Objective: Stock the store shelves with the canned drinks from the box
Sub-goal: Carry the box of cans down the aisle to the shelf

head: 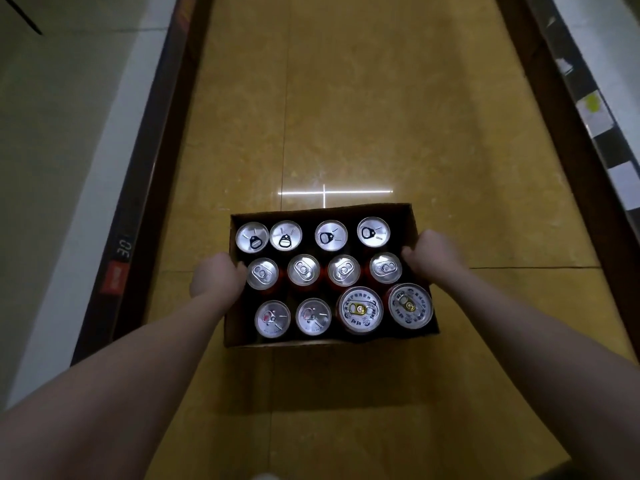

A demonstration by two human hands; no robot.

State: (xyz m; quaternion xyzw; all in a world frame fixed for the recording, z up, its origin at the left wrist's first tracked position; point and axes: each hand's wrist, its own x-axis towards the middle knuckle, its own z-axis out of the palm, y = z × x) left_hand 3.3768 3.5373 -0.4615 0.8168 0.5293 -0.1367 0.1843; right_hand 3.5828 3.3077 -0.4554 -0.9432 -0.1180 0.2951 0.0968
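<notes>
Left hand (218, 275) and right hand (433, 255) grip the box (322, 209) walls, fingers (406, 252) mostly hidden inside. It holds twelve cans (304, 270), their sides in shadow.

Left hand (216, 277) and right hand (434, 254) grip the side walls of a box (420, 233) holding 12 upright cans (303, 270) above the floor (381, 116).

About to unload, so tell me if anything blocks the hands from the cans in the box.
Nothing visible does. The box is open-topped, with no flap over the cans, whose tops all show. The left hand and right hand grip its opposite side walls, right beside the cans.
</notes>
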